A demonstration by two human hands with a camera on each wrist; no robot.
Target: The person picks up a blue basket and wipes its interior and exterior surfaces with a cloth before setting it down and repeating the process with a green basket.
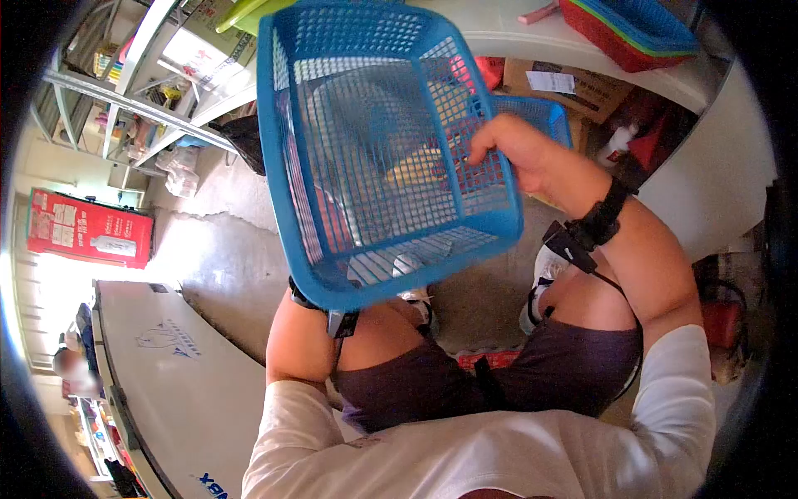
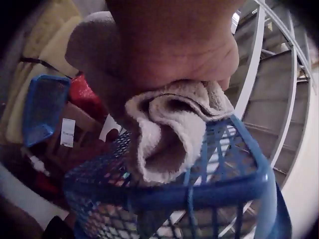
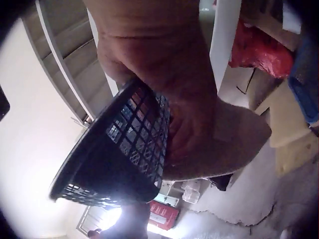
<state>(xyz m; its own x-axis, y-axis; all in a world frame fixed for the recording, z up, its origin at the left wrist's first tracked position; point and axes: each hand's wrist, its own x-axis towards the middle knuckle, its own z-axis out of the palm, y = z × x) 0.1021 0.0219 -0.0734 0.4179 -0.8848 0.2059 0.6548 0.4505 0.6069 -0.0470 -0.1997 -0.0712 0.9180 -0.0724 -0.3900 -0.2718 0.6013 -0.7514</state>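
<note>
A blue mesh basket [image 1: 374, 141] is held up tilted in front of the body, its inside facing the head camera. At its right side, my right hand [image 1: 519, 154] grips the rim, with fingers bent over the edge; in the right wrist view the hand [image 3: 174, 89] lies against the mesh wall. Behind the basket, my left hand is hidden from the head camera. In the left wrist view the left hand [image 2: 184, 59] holds a folded, light-coloured cloth [image 2: 167, 144] against the basket [image 2: 199, 196]; its fingertips are out of sight.
Stacked blue, green and red baskets [image 1: 623, 37] sit on the white surface at the upper right. Another blue basket [image 1: 544, 116] and a cardboard box [image 1: 573, 96] are below it. Metal shelves [image 1: 108, 96] stand at the left, above a white cabinet [image 1: 179, 366] near the left arm.
</note>
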